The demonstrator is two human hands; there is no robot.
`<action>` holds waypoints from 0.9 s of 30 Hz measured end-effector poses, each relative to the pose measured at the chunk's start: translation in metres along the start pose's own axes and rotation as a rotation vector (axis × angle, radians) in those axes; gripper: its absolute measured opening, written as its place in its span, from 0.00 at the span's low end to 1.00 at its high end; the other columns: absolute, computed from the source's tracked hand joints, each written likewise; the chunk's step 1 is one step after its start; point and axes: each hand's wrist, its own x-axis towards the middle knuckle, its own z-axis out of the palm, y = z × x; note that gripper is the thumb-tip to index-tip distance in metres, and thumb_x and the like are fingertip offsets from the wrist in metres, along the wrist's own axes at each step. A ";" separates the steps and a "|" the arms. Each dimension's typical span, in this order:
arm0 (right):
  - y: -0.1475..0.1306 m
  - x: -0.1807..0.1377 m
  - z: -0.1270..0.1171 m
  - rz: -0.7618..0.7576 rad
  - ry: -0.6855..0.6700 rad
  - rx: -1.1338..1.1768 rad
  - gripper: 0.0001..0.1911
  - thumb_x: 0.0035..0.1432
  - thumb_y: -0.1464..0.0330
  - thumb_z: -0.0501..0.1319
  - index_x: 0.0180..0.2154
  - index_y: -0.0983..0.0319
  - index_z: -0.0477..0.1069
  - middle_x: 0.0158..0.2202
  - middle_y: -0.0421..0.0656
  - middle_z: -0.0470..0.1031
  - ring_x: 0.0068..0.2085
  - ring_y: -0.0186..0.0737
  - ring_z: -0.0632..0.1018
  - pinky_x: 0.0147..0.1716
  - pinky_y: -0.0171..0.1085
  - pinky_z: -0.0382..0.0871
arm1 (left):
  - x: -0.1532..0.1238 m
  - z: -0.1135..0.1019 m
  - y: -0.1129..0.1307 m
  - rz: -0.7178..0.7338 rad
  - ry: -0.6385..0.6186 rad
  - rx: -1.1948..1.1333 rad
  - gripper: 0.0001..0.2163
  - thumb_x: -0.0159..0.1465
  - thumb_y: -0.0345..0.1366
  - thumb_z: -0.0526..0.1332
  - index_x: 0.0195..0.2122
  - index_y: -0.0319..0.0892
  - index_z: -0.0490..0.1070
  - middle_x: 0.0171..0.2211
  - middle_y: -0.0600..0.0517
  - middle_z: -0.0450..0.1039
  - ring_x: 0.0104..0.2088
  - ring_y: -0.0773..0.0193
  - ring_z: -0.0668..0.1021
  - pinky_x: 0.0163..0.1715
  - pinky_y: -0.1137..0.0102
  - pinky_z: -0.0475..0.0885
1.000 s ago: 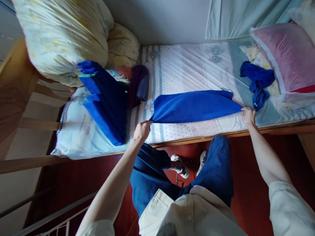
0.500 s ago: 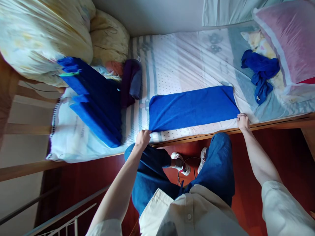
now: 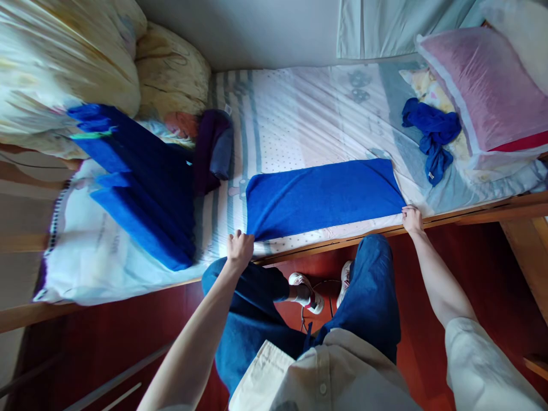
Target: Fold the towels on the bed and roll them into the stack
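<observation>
Blue towel [image 3: 323,197], folded into a long band, lies flat on the bed [image 3: 299,108] along its near edge, with the long side running left to right. Left hand [image 3: 238,249]: fingers closed on the towel's near left corner. Right hand [image 3: 411,219]: fingers closed on the near right corner, at the bed's wooden rail. To the left, a little apart from the towel, is a stack of folded blue towels [image 3: 141,188], with a dark purple bundle [image 3: 212,148] at its far right side and a yellow duvet [image 3: 64,63] behind. At far right, a crumpled blue cloth [image 3: 430,134] lies beside a pink pillow [image 3: 479,85].
</observation>
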 end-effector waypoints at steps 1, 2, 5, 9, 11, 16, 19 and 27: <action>-0.005 -0.001 -0.004 0.021 -0.035 -0.043 0.19 0.59 0.82 0.55 0.43 0.66 0.83 0.52 0.54 0.82 0.53 0.46 0.81 0.59 0.40 0.72 | 0.003 -0.001 0.001 -0.001 -0.002 -0.007 0.16 0.61 0.23 0.52 0.36 0.34 0.82 0.35 0.33 0.81 0.52 0.37 0.79 0.51 0.47 0.73; -0.011 -0.001 -0.008 0.049 -0.080 -0.102 0.20 0.58 0.83 0.55 0.44 0.67 0.83 0.53 0.55 0.82 0.53 0.46 0.81 0.58 0.39 0.72 | 0.007 -0.002 0.004 0.001 0.001 -0.021 0.16 0.61 0.24 0.53 0.35 0.34 0.82 0.35 0.33 0.81 0.51 0.37 0.79 0.52 0.46 0.73; -0.037 0.001 -0.021 0.119 -0.190 -0.286 0.21 0.58 0.84 0.57 0.47 0.69 0.83 0.52 0.59 0.82 0.56 0.51 0.80 0.57 0.41 0.72 | 0.024 -0.008 0.022 0.017 0.073 -0.112 0.15 0.61 0.25 0.54 0.36 0.35 0.82 0.41 0.32 0.81 0.54 0.36 0.77 0.54 0.43 0.72; -0.093 0.010 -0.031 0.037 -0.181 -0.342 0.19 0.61 0.82 0.58 0.49 0.71 0.83 0.52 0.63 0.81 0.60 0.58 0.78 0.59 0.47 0.73 | 0.057 -0.016 0.080 0.030 0.290 -0.362 0.22 0.64 0.31 0.54 0.57 0.38 0.79 0.65 0.35 0.71 0.66 0.37 0.70 0.65 0.41 0.65; -0.131 0.013 -0.028 -0.077 -0.167 -0.239 0.20 0.63 0.80 0.56 0.52 0.70 0.81 0.56 0.61 0.79 0.61 0.56 0.77 0.60 0.46 0.73 | 0.072 -0.014 0.118 0.051 0.361 -0.496 0.26 0.68 0.35 0.53 0.66 0.39 0.72 0.72 0.37 0.63 0.71 0.40 0.64 0.70 0.41 0.58; -0.244 0.005 0.022 -0.354 -0.154 0.212 0.27 0.70 0.75 0.52 0.68 0.69 0.67 0.74 0.54 0.61 0.73 0.46 0.65 0.74 0.43 0.59 | 0.087 0.016 0.180 0.062 0.415 -0.720 0.29 0.71 0.39 0.48 0.72 0.37 0.64 0.76 0.39 0.53 0.77 0.45 0.53 0.75 0.42 0.48; -0.297 -0.007 0.074 -0.511 -0.194 0.494 0.27 0.74 0.71 0.51 0.71 0.63 0.62 0.73 0.47 0.64 0.75 0.39 0.61 0.76 0.42 0.54 | 0.087 0.036 0.184 0.075 0.426 -0.757 0.32 0.70 0.41 0.52 0.74 0.35 0.58 0.76 0.38 0.52 0.78 0.45 0.50 0.76 0.44 0.44; -0.306 -0.009 0.153 -0.571 -0.179 0.780 0.25 0.73 0.75 0.46 0.66 0.66 0.66 0.71 0.41 0.67 0.73 0.34 0.64 0.74 0.38 0.59 | 0.089 0.035 0.180 0.000 0.367 -0.795 0.31 0.68 0.40 0.54 0.73 0.37 0.62 0.74 0.38 0.57 0.77 0.41 0.54 0.74 0.40 0.48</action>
